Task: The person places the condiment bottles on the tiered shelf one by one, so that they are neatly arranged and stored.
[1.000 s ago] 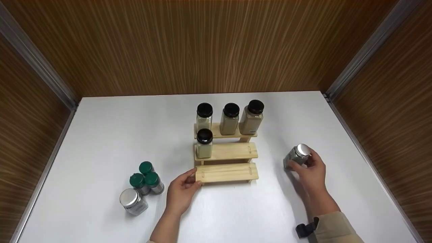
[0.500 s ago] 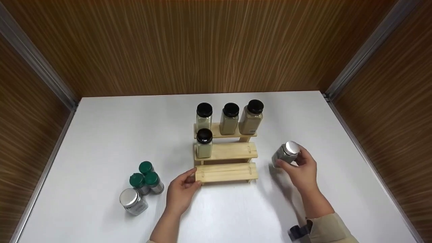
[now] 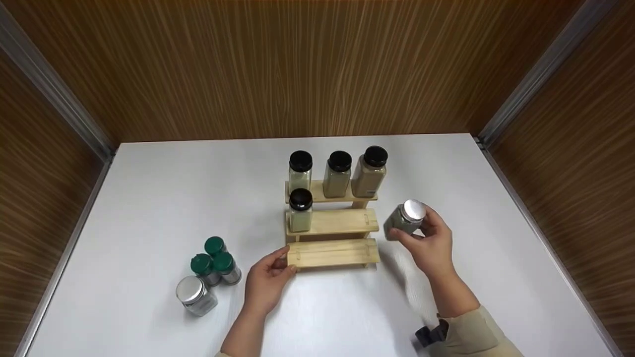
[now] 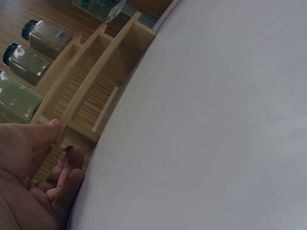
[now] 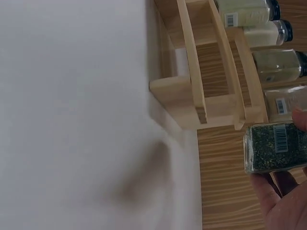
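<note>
My right hand (image 3: 432, 243) holds a square glass spice jar (image 3: 403, 222) with a silver lid, just right of the wooden tiered rack (image 3: 342, 253). The right wrist view shows dark green dried flakes inside this jar (image 5: 273, 147), raised off the table. At the left end of the lowest step, my left hand (image 3: 268, 282) grips the rack between thumb and fingers. Three black-lidded jars stand on the top step, among them a tan-filled one (image 3: 369, 176). One pale black-lidded jar (image 3: 300, 213) stands at the left of the middle step.
On the white table (image 3: 149, 198), left of my left hand, three green-lidded shakers (image 3: 223, 267) cluster beside a silver-lidded jar (image 3: 197, 296). Wood-grain panels (image 3: 297, 69) wall the table at the back and both sides.
My right hand has carried the silver-lidded jar up and leftward, closer to the rack. The left hand and the rack have stayed in place.
</note>
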The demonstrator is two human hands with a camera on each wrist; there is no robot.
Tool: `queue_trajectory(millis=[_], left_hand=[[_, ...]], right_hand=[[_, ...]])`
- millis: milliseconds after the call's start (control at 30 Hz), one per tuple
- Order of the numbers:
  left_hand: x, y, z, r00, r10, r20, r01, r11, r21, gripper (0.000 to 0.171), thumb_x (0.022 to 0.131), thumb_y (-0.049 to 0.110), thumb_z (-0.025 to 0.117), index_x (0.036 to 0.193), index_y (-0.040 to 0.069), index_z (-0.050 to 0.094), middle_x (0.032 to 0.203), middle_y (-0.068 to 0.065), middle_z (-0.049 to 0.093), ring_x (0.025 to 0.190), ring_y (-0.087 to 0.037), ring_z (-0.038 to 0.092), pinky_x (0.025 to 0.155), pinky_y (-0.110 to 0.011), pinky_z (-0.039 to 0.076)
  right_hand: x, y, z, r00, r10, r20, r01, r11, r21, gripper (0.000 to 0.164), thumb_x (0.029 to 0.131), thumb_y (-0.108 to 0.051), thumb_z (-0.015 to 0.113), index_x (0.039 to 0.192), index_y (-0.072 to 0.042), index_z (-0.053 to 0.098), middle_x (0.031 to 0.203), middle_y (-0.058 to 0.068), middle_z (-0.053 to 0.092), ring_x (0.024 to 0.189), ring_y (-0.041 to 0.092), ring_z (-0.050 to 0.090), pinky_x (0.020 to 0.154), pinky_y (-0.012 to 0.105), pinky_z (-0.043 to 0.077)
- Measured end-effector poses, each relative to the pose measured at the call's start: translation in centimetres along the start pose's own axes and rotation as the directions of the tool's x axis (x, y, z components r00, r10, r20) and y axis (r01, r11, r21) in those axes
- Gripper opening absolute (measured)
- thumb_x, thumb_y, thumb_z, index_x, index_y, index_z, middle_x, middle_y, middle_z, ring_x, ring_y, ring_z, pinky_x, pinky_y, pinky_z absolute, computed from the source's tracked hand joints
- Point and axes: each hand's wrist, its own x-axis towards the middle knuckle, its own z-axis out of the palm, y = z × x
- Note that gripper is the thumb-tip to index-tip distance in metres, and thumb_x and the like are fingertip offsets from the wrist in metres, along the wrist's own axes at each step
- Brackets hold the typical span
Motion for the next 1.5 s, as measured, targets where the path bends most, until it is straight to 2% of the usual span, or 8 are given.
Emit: queue_trajectory(millis=[300,467,633,967,1333,1500], left_hand=[[0.1,-0.1,0.2,1.0,-0.002,-0.007,0.002,1.0,0.005,0.049,0.092,0.001,0.081,0.138,0.0,0.068,0.103,-0.013,0.071,0.091,-0.022,0.071,0.077,-0.023,0.058],[0.1,-0.2,0.2,1.0,0.005,-0.01,-0.005,1.0,0.009,0.048,0.091,0.001,0.081,0.138,0.0,0.068,0.103,-0.013,0.072,0.091,-0.023,0.072,0.077,-0.023,0.059],[0.1,-0.2,0.2,1.0,0.006,-0.013,-0.006,1.0,0.013,0.048,0.091,0.001,0.081,0.137,0.0,0.069,0.102,-0.012,0.073,0.09,-0.023,0.072,0.077,-0.024,0.059],[0.1,-0.2,0.2,1.0,0.016,-0.002,-0.016,1.0,-0.006,0.048,0.092,0.0,0.08,0.138,-0.001,0.068,0.102,-0.014,0.072,0.09,-0.024,0.073,0.078,-0.023,0.059],[0.1,-0.1,0.4,1.0,0.016,-0.008,-0.016,1.0,-0.009,0.048,0.091,0.001,0.081,0.138,0.0,0.068,0.103,-0.014,0.073,0.089,-0.022,0.071,0.077,-0.023,0.059],[0.2,-0.2,0.5,1.0,0.014,-0.012,-0.014,1.0,-0.002,0.048,0.091,0.0,0.081,0.137,0.0,0.069,0.103,-0.014,0.073,0.089,-0.022,0.071,0.077,-0.023,0.058]], right_hand=[[0.2,-0.8,1.4,0.998,-0.047,0.047,0.045,0.999,0.028,0.066,0.071,0.02,0.085,0.133,0.011,0.063,0.108,-0.005,0.073,0.093,0.013,0.072,0.073,0.028,0.063],[0.3,-1.2,2.1,0.995,-0.065,0.069,0.063,0.997,0.033,0.066,0.07,0.019,0.086,0.132,0.011,0.064,0.106,-0.004,0.073,0.092,0.013,0.072,0.072,0.025,0.062],[0.2,-1.6,3.0,0.994,-0.07,0.08,0.067,0.997,0.04,0.065,0.071,0.017,0.087,0.132,0.011,0.063,0.105,0.002,0.075,0.09,0.013,0.072,0.071,0.024,0.062],[0.2,-2.3,4.9,0.988,-0.085,0.132,0.078,0.995,0.059,0.064,0.072,0.015,0.087,0.131,0.008,0.065,0.113,0.014,0.074,0.097,0.017,0.071,0.074,0.03,0.063],[0.2,-2.5,6.8,0.987,-0.091,0.129,0.089,0.996,0.024,0.066,0.071,0.011,0.09,0.132,0.005,0.066,0.118,0.013,0.067,0.092,0.017,0.068,0.072,0.026,0.062],[0.2,-2.7,7.5,0.986,-0.084,0.141,0.081,0.996,0.023,0.066,0.071,0.009,0.091,0.132,0.005,0.066,0.118,0.015,0.066,0.093,0.021,0.068,0.074,0.027,0.062]])
